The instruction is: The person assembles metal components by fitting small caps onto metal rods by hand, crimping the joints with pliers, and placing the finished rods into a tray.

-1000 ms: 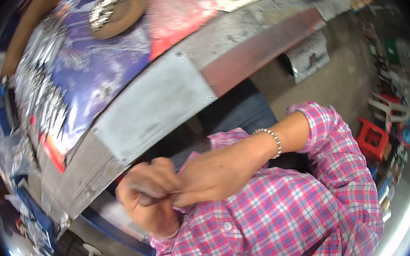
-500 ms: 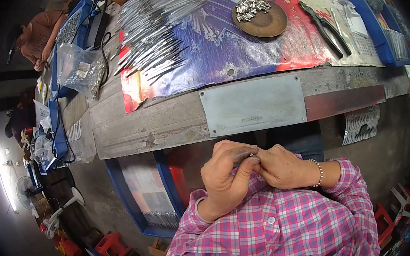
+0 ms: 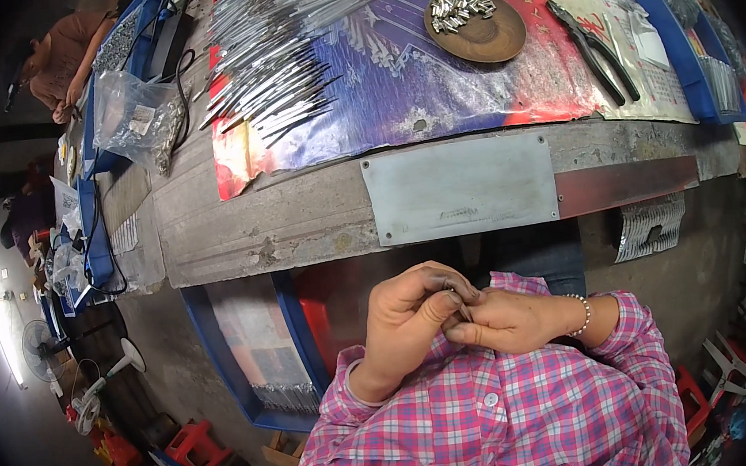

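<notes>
My left hand (image 3: pixel 408 311) and my right hand (image 3: pixel 521 318) meet in front of my checked shirt, just below the table edge. The left thumb and fingers are closed in a pinch, the fingertips darkened with grime. Between the hands a small dark sliver shows, too little to name. My right hand is closed against the left fingertips, its thumb lying underneath and its other fingertips partly hidden. On the table beyond lie a pile of thin metal rods (image 3: pixel 276 90) and a round wooden dish (image 3: pixel 485 44) with short silvery metal pieces (image 3: pixel 458 11).
Pliers (image 3: pixel 592 50) with dark handles lie right of the dish. A blue bin (image 3: pixel 686 55) stands at the right edge. Below the table is an open blue-sided drawer (image 3: pixel 288 329). A plastic bag (image 3: pixel 128 117) sits at the left; a person (image 3: pixel 74 59) works beyond it.
My right hand has turned and its thumb has dropped lower, away from the left thumb. The left hand stays pinched, slightly lower. The whole view has shifted a little.
</notes>
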Tool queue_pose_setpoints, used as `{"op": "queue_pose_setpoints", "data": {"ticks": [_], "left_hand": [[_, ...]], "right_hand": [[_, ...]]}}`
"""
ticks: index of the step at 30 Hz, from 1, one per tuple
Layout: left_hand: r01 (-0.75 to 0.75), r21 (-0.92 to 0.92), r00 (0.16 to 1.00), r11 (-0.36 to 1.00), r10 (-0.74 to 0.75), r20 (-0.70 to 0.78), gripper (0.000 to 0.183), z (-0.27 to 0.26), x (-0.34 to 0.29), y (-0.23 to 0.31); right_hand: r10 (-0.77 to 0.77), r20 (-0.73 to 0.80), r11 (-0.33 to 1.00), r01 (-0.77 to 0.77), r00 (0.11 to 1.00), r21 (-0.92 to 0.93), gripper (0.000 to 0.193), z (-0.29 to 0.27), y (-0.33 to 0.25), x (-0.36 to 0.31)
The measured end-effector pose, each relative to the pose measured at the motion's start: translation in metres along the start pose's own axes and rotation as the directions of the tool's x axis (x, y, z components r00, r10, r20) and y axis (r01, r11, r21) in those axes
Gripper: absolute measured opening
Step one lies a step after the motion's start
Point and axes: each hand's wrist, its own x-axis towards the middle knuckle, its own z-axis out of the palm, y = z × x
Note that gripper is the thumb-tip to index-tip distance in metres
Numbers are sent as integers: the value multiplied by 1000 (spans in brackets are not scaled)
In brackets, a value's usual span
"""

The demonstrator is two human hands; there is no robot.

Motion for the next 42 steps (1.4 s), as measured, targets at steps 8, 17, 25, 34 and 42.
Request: {"op": "queue_pose_setpoints", "data": {"ticks": [8, 17, 25, 34, 42], "left_hand": [[332, -627, 943, 705, -230, 241, 20, 6, 11, -37], [144, 61, 989, 988, -146, 31, 23, -10, -3, -18], [554, -640, 830, 532, -287, 479, 29, -4, -9, -23], [522, -545, 851, 655, -359, 383, 24, -1, -11, -22], [38, 302, 998, 953, -51, 34, 20, 2, -6, -22]], "right_hand": [[260, 205, 705, -330, 944, 628, 31, 4, 15, -8], [97, -351, 917, -221, 931, -333, 25, -30, -6, -11], [160, -312, 842, 36, 937, 538, 9, -24, -3, 9], [92, -395, 967, 12, 914, 253, 13, -22, -3, 4], [91, -506, 996, -72, 858, 55, 15, -20, -2, 8]]}}
